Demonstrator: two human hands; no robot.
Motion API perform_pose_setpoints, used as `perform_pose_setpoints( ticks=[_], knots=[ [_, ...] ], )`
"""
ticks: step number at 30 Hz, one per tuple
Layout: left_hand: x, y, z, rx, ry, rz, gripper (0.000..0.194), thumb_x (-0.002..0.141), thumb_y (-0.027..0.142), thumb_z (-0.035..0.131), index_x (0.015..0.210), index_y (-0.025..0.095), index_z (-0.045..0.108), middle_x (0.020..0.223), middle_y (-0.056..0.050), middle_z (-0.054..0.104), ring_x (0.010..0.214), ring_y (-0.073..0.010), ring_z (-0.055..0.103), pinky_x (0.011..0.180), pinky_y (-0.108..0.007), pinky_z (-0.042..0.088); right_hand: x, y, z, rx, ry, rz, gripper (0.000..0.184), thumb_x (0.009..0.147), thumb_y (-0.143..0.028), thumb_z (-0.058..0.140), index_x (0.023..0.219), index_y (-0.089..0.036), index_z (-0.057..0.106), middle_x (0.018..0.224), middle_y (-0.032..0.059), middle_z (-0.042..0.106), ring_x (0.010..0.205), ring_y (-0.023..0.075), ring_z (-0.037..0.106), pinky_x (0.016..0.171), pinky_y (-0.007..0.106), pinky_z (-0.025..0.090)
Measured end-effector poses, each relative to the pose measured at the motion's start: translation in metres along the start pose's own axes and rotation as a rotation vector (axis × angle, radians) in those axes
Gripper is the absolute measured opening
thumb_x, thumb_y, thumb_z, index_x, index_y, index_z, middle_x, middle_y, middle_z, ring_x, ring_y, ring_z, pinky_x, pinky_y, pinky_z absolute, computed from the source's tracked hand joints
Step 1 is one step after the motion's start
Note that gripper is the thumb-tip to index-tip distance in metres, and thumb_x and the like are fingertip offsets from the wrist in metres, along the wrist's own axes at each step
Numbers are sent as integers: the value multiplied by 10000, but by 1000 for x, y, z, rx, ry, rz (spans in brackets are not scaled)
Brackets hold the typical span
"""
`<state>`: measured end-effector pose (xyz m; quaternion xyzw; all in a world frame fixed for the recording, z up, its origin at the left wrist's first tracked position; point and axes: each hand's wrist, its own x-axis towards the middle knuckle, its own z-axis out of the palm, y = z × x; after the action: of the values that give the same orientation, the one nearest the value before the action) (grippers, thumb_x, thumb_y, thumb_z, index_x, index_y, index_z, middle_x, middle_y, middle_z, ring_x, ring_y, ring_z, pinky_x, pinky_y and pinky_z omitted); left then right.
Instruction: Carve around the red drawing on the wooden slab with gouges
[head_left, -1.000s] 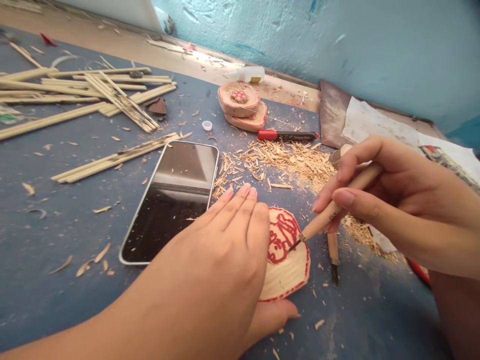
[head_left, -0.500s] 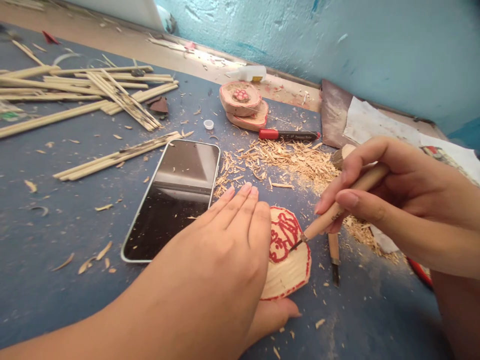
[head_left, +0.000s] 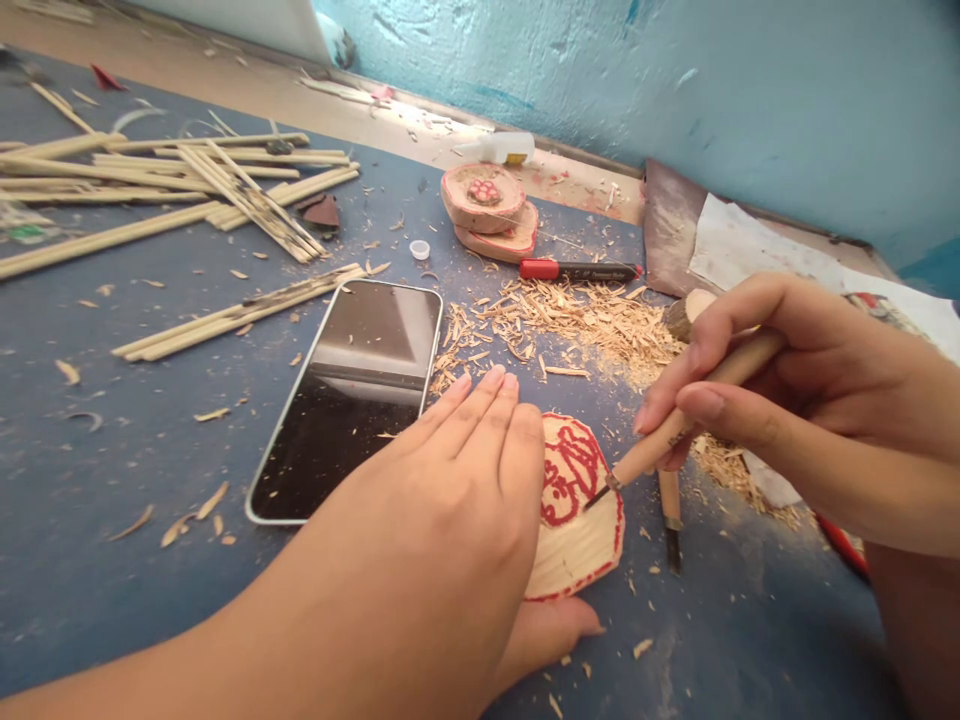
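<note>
A pale wood slice point(head_left: 574, 560) with a red-drawn edge and a red line drawing lies on the blue table. My left hand point(head_left: 457, 510) presses over its left part, fingers together and thumb along the near edge, gripping it and hiding that side. In my right hand point(head_left: 810, 400) is a wood carving tool point(head_left: 652, 450), held like a pen between thumb and fingers. The tool's thin metal tip meets the slice at the lower right of the drawing. Below that hand a second carving tool point(head_left: 671, 515) lies on the table, blade toward me.
A phone point(head_left: 337, 430) lies beside my left hand. Wood shavings point(head_left: 600, 325) heap behind the slice, near a red-capped marker point(head_left: 577, 270) and stacked wood slices point(head_left: 487, 210). Wooden sticks point(head_left: 240, 310) spread at left. A glue bottle point(head_left: 502, 148) lies by the blue wall point(head_left: 675, 80).
The carving tool's tip has shifted very slightly right, away from the drawing's lower edge. The whole view has drifted a little; my left hand keeps its hold on the slice.
</note>
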<state>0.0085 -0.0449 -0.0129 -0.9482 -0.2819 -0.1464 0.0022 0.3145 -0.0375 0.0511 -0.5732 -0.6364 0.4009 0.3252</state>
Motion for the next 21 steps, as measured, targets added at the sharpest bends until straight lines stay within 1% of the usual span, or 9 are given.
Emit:
perform_pose_setpoints(
  ticks=[2,5,8,11,13,14,16,18,21],
  knots=[
    [3,3,1,-61,-39,-70,1057,1020,914,936,1604,36,862,1683,-354,848,1641,-560,809,1452,-670,638,-1,3,-1,-5,39,0,700,862,-778,1166,1251,-362,760,982,65,899,926,387,989,643,394,794],
    [14,5,0,-139,-60,-175,960,1097,843,883,1753,152,770,1828,-284,779,1812,-568,648,1557,-735,486,-3,5,-2,-8,63,-1,744,832,-814,1167,1266,-365,762,993,73,885,948,394,983,632,392,783],
    [24,5,-2,-145,-48,-201,964,1103,839,871,1772,157,746,1854,-288,755,1835,-578,615,1567,-748,463,-3,1,1,-5,43,-1,701,848,-767,1182,1247,-359,775,993,74,898,935,391,987,621,381,785],
    [22,4,-3,-143,-43,-190,961,1109,846,863,1770,159,747,1852,-286,757,1836,-574,616,1568,-745,461,-1,-7,5,-1,-10,4,560,917,-663,1178,1162,-352,783,980,68,930,871,365,993,582,344,773],
    [16,4,-2,-138,-46,-160,949,1105,860,872,1732,152,783,1812,-284,791,1802,-556,664,1562,-716,483,0,-11,6,9,-53,5,435,1011,-601,1124,1093,-357,774,984,51,959,827,331,993,569,307,765],
    [13,3,-1,-123,-43,-132,969,1089,883,883,1689,125,815,1769,-299,817,1760,-550,711,1544,-692,517,1,-12,6,14,-76,3,380,1061,-570,1086,1068,-359,771,991,42,971,820,317,994,586,295,774],
    [7,2,0,-59,-20,-57,1063,1020,943,929,1567,33,881,1643,-352,871,1610,-549,835,1454,-640,636,1,-13,4,23,-113,-8,310,1131,-525,1017,1039,-351,777,1009,39,981,819,303,997,634,296,800],
    [6,1,0,9,21,13,1156,934,984,984,1447,-50,920,1518,-396,902,1429,-554,931,1319,-612,749,-1,-11,-1,19,-113,-11,328,1107,-532,1040,1044,-329,791,1016,62,972,834,316,999,677,326,822],
    [8,-1,-2,36,56,33,1189,872,989,1030,1386,-79,937,1448,-396,918,1309,-548,973,1220,-604,805,-6,-6,-10,4,-51,0,518,952,-636,1165,1141,-317,805,1025,82,939,896,351,999,693,358,822]
  ],
)
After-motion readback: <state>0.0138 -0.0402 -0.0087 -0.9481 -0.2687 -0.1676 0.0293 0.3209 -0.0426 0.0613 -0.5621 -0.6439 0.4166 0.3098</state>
